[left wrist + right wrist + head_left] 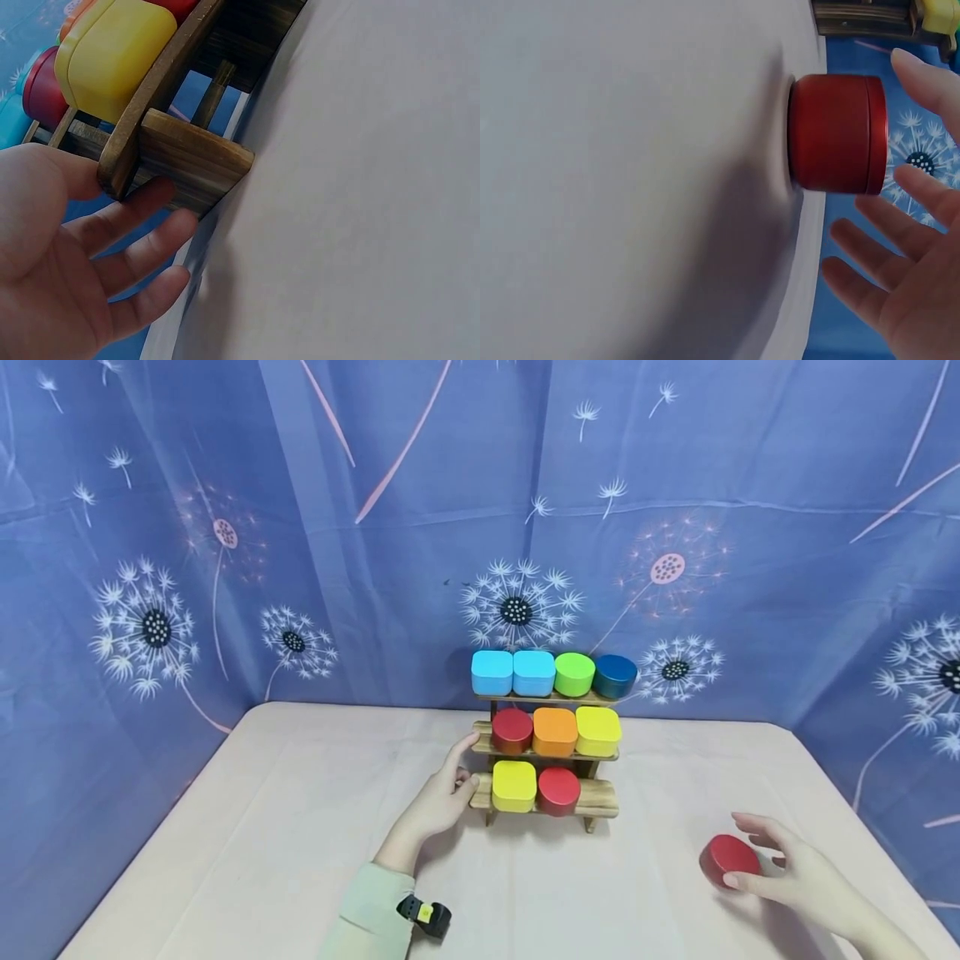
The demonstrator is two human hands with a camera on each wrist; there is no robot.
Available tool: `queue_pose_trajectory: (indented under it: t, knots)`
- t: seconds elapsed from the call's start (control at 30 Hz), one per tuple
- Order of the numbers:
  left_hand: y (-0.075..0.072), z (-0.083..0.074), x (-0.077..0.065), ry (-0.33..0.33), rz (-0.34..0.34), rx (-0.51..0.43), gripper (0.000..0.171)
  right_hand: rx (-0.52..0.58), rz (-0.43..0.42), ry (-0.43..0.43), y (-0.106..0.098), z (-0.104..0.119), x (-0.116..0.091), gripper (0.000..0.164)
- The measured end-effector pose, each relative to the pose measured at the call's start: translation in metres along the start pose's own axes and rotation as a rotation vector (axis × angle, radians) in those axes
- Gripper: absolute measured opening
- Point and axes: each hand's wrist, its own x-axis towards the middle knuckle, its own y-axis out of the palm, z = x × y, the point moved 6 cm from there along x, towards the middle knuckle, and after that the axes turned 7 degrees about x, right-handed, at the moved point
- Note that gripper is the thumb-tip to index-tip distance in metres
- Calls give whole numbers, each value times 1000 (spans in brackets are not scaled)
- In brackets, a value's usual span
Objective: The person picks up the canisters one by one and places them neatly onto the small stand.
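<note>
My left hand is at the left end of a three-tier wooden rack; its thumb and forefinger touch the shelf ends, the other fingers loosely spread in the left wrist view. The bottom shelf carries a yellow squarish box and a red round tin. At the right of the table stands another red round tin. Around it my right hand is spread, thumb on the near side and fingers on the far side. In the right wrist view a gap shows between thumb and tin.
The middle shelf bears a dark red tin, an orange box and a yellow box. On top sit two light blue boxes, a green tin and a dark blue tin. Behind hangs a blue dandelion-print cloth.
</note>
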Motion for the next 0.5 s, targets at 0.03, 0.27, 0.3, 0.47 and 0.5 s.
queue_pose_trajectory:
  t: [0.03,0.27,0.3,0.47,0.5]
  knots:
    - [0,0,0,0,0,1,66,1,11,6,0,-2,-1,67]
    - [2,2,-2,-2,-3,-1,65,2,53,9,4,-9,-2,65]
    - [2,2,-2,-2,-4,-5,65,9,60,6,6,-9,-2,65]
    - [1,1,-1,1,-8,-9,66,26,83,13,9,-13,-1,63]
    - [1,0,0,1,-7,-8,66,33,89,12,9,-14,0,63]
